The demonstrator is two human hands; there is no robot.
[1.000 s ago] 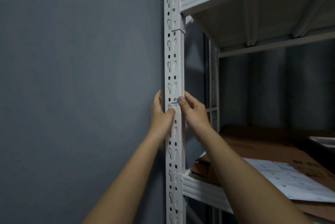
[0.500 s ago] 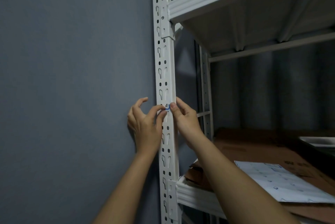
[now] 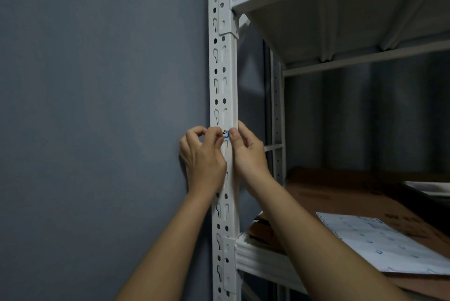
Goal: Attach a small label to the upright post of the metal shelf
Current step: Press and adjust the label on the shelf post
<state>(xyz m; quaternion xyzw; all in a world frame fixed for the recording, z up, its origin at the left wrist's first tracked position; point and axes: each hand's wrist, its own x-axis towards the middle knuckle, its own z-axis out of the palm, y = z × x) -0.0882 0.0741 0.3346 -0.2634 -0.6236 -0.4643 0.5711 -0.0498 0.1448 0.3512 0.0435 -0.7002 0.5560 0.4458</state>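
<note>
In the middle of the frame we see the white upright post (image 3: pixel 222 96) of the metal shelf, full of slots and round holes, and it runs from the top edge to the bottom edge. The small label (image 3: pixel 226 134), white with a blue border and a dark mark on it, sits on the front face of this post, a little above the center of the picture. Our left hand (image 3: pixel 203 157) comes from the lower left; its fingers are curled and the fingertips touch the left side of the label, but we cannot tell if they pinch it or only press it. Our right hand (image 3: pixel 248 152) comes from the lower right, and its thumb (image 3: pixel 234 133) presses on the right edge of the label while the other fingers go around the post's right side. In the lower right, a cardboard sheet (image 3: pixel 341 193) and a printed white sheet (image 3: pixel 379 242) lie on the lower shelf board (image 3: pixel 258 261). The grey wall (image 3: pixel 97 105) fills the left half.
</note>
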